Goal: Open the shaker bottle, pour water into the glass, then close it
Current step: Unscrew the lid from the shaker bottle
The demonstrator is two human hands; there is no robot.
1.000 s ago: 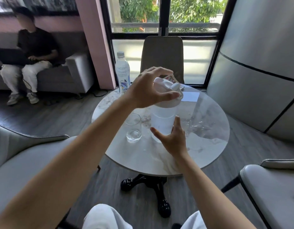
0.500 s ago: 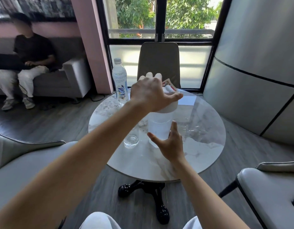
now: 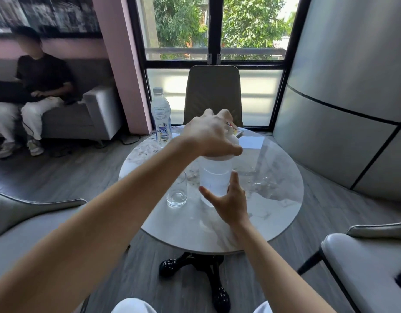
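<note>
A translucent white shaker bottle stands upright on the round marble table, with water visible inside. My left hand covers its white lid from above, fingers wrapped over the top. My right hand cups the lower body of the shaker, thumb and fingers spread around it. An empty clear glass stands just left of the shaker, partly hidden behind my left forearm.
A plastic water bottle stands at the table's far left edge. A small colourful packet lies behind the shaker. A chair faces me across the table, armchairs flank both sides, and a person sits on a sofa at far left.
My left hand has closed down over the shaker lid and turned, thumb swinging right. My right hand stays at the shaker's body. The camera has tilted slightly.
</note>
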